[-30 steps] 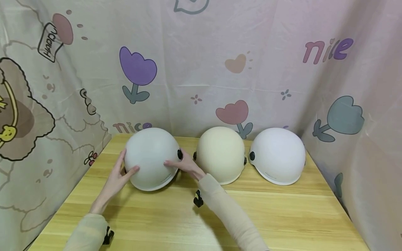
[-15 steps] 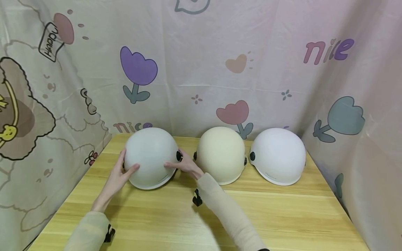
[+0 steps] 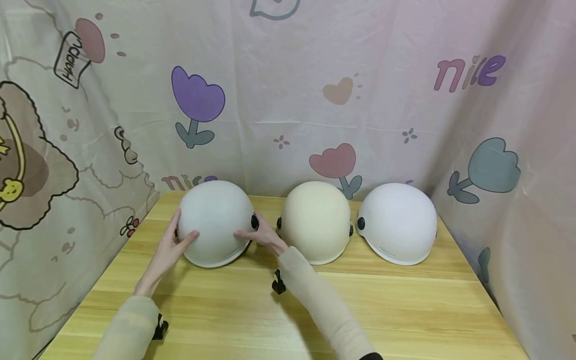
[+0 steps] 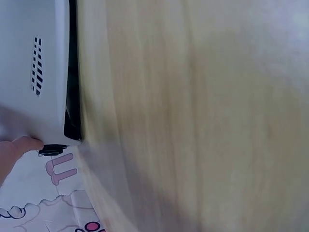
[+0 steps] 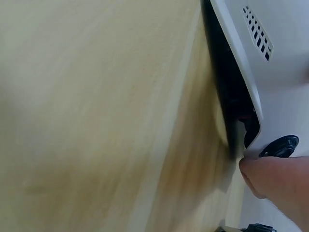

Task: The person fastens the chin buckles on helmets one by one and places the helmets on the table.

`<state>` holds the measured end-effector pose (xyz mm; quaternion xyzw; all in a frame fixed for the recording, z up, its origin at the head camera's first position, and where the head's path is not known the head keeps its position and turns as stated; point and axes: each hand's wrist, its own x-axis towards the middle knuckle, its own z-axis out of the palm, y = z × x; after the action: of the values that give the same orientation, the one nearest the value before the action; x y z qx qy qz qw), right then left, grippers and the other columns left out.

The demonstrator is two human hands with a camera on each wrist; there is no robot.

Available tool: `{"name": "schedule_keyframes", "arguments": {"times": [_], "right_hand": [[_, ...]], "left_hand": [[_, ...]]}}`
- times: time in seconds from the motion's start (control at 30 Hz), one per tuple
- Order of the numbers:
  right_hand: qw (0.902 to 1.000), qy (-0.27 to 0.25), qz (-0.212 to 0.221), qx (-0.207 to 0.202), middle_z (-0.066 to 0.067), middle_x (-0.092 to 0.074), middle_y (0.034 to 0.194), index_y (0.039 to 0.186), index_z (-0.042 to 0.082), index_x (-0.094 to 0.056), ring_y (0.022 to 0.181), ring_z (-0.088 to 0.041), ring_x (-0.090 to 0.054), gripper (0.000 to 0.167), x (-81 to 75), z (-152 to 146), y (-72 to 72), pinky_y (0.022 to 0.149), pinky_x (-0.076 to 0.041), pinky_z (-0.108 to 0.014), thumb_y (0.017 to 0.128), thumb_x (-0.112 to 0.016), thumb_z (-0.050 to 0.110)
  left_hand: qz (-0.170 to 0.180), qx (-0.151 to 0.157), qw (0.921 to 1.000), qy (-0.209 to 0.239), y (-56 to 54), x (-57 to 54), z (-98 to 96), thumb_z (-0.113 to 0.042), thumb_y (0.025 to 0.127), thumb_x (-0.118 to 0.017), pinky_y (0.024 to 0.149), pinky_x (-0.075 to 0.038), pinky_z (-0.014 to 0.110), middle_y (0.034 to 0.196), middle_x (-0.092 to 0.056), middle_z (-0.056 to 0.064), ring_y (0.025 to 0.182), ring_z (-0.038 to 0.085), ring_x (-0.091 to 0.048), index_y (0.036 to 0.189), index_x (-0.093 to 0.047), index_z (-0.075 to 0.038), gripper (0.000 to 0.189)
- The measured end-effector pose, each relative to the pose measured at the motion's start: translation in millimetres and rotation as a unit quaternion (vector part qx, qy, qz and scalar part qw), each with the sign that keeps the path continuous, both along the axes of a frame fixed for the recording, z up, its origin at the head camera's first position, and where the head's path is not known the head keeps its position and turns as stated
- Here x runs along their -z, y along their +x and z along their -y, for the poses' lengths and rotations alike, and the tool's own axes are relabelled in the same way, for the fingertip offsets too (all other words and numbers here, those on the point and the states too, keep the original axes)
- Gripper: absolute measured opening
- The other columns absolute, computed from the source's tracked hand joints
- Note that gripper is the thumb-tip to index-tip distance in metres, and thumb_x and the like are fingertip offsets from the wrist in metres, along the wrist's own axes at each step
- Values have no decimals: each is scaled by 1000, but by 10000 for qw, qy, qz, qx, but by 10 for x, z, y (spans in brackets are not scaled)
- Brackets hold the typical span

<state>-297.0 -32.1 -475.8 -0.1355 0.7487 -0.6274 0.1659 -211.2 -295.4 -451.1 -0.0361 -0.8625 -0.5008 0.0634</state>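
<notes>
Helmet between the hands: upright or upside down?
Upright: in the head view, the helmet has its domed side uppermost and its rim below.

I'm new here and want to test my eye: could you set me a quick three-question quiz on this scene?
1. True or false: the domed, plastic-looking cream helmet sits between a similar pale grey helmet and a similar white helmet.

2. Which helmet are the left hand and right hand both holding?
A) cream
B) pale grey
C) white

3. Fill in: the small round side knob beside the right hand's fingers is ____ in colour.

Key: 1. True. 2. B. 3. Black.
</notes>
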Motion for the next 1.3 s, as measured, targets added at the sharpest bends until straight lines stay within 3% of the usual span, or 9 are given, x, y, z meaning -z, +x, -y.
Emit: {"name": "schedule_keyframes", "arguments": {"times": [0.23, 0.57, 0.97, 1.3], "right_hand": [[9996, -204, 190, -16, -14, -33, 163, 161, 21, -25, 149, -37, -33, 91, 45, 20, 4, 123, -26, -60, 88, -79, 28], [9998, -32, 185, 63, -14, -24, 167, 162, 18, -21, 154, -36, -24, 95, 73, 43, -3, 124, -24, -59, 88, -78, 35], [9996, -231, 139, 67, -15, -24, 167, 162, 20, -20, 152, -38, -27, 93, 88, 59, 0, 123, -25, -61, 90, -76, 33], [9996, -250, 56, 106, -15, -26, 166, 162, 20, -20, 152, -38, -29, 91, 92, 81, 10, 123, -26, -61, 90, -76, 32]], "left_hand": [[-27, 1, 10000, -94, -35, -12, 7, -29, 103, -59, 112, -26, 75, 169, 5, 23, 146, 61, -17, 163, 8, -22, 90], [-27, 42, 9999, -88, -91, -4, 39, -30, 103, -59, 113, -24, 75, 169, 8, 21, 148, 61, -13, 163, 8, -23, 90], [-133, 135, 9998, -98, -164, 8, 70, -29, 103, -59, 114, -21, 75, 168, 10, 24, 148, 60, -10, 163, 6, -18, 89], [-122, 241, 9996, -25, -181, 9, 120, -28, 103, -59, 116, -17, 74, 168, 13, 20, 152, 55, -1, 163, 5, -23, 88]]}}
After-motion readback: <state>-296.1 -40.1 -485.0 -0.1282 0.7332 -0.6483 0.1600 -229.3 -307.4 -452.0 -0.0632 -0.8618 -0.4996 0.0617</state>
